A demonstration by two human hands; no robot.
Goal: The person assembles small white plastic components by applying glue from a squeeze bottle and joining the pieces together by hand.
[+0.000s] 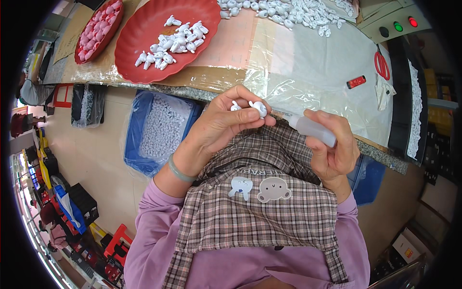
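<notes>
Between the thumb and fingers of my left hand (226, 115) are small white plastic figure parts; a round, eared head (258, 109) shows at the fingertips, and another white piece (235, 106) sticks up behind the thumb. My right hand (337, 144) is wrapped round a translucent squeeze bottle (314, 130), held tilted with its narrow tip toward the white head. Whether the tip touches the head, I cannot tell. Ahead on the table, a red scalloped plate (130, 48) carries a pile of similar white figures (180, 41).
Pink pieces fill a red bowl (79, 53) at far left. Loose white parts (288, 12) lie along the table's back. Red-handled scissors (381, 65) and a small red object (356, 82) are at right, near a button panel (397, 24). Below stands a blue bin (132, 139) of white parts.
</notes>
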